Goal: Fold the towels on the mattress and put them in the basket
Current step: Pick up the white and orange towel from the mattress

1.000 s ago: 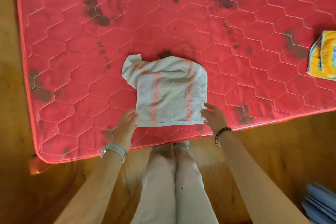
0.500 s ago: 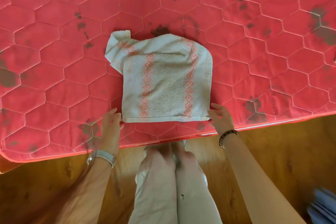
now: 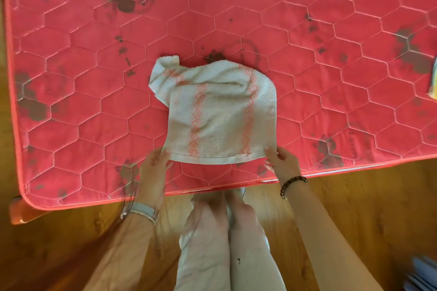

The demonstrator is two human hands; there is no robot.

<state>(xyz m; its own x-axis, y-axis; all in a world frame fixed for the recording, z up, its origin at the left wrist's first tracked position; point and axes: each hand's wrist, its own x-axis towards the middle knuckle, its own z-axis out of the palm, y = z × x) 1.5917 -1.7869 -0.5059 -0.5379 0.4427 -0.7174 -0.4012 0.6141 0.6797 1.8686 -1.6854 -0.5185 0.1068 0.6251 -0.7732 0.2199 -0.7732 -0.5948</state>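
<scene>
At the bottom centre of the frame, a person's legs in pale trousers (image 3: 208, 250) stand on a brown wooden floor (image 3: 354, 215). A blurred blue-grey object (image 3: 425, 274) sits in the lower right corner; what it is cannot be told.

Both forearms reach up the frame from the lower edge. The left wrist carries a silver-grey watch (image 3: 144, 211), and the right wrist carries a dark beaded bracelet (image 3: 293, 184).

The left hand (image 3: 155, 165) pinches the lower left corner of a white terry towel (image 3: 220, 120), which has two pinkish-orange patterned stripes. The right hand (image 3: 282, 163) pinches the lower right corner between thumb and curled fingers.

The towel lies at the centre of the frame, near the closer edge of a red quilted mattress (image 3: 94, 113) with hexagon stitching. The towel's near hem runs between the two hands. Its body is spread flat but wrinkled, and its upper left corner is bunched and turned over.

Dark stains mark the mattress in many places across the upper half of the frame. An orange wooden corner (image 3: 19, 212) juts out below the mattress at the lower left. At the right edge of the frame, well apart from the towel, a sliver of yellow cloth (image 3: 434, 87) rests on the mattress.
</scene>
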